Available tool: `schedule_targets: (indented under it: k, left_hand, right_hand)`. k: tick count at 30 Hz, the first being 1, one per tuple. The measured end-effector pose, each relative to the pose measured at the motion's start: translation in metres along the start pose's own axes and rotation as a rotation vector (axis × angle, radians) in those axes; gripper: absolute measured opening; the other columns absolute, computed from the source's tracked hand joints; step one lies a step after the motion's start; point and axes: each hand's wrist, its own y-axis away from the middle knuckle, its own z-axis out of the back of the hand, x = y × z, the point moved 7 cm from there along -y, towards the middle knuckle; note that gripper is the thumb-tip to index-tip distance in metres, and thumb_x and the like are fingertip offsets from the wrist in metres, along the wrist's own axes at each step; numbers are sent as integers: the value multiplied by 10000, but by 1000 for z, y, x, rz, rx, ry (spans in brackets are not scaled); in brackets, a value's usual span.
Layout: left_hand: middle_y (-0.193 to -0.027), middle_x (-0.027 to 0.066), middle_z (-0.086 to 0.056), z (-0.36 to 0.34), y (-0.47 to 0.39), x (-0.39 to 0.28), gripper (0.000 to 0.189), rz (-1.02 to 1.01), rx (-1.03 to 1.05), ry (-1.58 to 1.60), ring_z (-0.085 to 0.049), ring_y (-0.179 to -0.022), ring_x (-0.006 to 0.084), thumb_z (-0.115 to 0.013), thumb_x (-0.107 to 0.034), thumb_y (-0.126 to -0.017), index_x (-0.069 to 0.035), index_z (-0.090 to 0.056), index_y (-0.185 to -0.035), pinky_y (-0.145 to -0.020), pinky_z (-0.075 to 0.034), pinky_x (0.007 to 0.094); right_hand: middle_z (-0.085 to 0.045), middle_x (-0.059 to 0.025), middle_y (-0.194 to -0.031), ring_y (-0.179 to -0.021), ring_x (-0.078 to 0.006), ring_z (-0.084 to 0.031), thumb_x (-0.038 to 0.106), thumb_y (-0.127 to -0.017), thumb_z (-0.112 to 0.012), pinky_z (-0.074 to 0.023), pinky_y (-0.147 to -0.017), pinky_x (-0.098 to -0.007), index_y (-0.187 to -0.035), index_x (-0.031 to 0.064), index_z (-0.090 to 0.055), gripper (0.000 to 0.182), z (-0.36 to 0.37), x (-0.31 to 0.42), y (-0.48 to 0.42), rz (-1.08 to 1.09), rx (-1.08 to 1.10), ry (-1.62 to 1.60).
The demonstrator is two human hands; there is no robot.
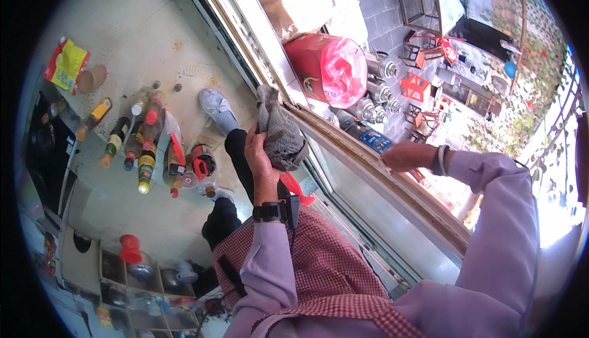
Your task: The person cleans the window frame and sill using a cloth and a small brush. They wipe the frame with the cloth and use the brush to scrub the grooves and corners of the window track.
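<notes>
My left hand (263, 158) is wrapped around a bunched grey cloth (280, 135). The cloth is held up against the inner side of a window frame (340, 140), and part of it appears to touch the frame. On the outer side of that frame is my right hand (407, 157), its fingers curled close to the rail. Its fingertips are hard to make out, so whether it grips the frame cannot be seen. Just beyond it lies a dark cylinder with a blue label (375, 140). A glass pane (363, 204) sits below the frame.
Several sauce and oil bottles (147, 163) stand on the tiled floor to the left, by a yellow-and-red packet (69, 66). Outside are a red bin with a pink plastic liner (345, 73), several metal vacuum flasks (379, 91) and a red stool (415, 86). Shelves (142, 310) hold pots.
</notes>
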Motion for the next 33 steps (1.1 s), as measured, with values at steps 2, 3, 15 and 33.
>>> schedule_targets:
  k: [2,3,15,33]
  left_hand:
    - [-1106,124,-578,0,6,-5,416,10,21,-9,-586,-978,227,-484,-106,-800,26,-514,-1194,-866,-474,340]
    - [-1107,118,-577,-1,8,-3,417,21,36,-11,-583,-981,221,-494,-114,-803,24,-513,-1197,-868,-469,332]
    - [-1137,60,-558,-40,70,8,508,221,446,-465,-505,-1057,144,-670,-305,-811,-37,-531,-1219,-956,-350,250]
    - [-1156,189,-552,30,101,14,525,423,442,145,-591,-956,222,-485,-184,-858,-39,-353,-1346,-867,-477,323]
  right_hand:
    - [-613,-171,-734,-681,-341,-615,203,-792,-543,-500,-631,-419,-816,-2,-574,208,3,20,34,121,112,131]
    - [-616,-182,-764,-715,-325,-622,156,-818,-502,-497,-663,-416,-814,-10,-578,182,-12,10,57,172,191,61]
    - [-621,-203,-764,-690,-317,-611,205,-812,-455,-484,-657,-409,-809,-14,-628,279,-33,12,113,120,272,-86]
    - [-628,-119,-638,-623,-210,-637,202,-747,-558,-491,-571,-329,-738,4,-632,212,11,41,128,-520,538,-222]
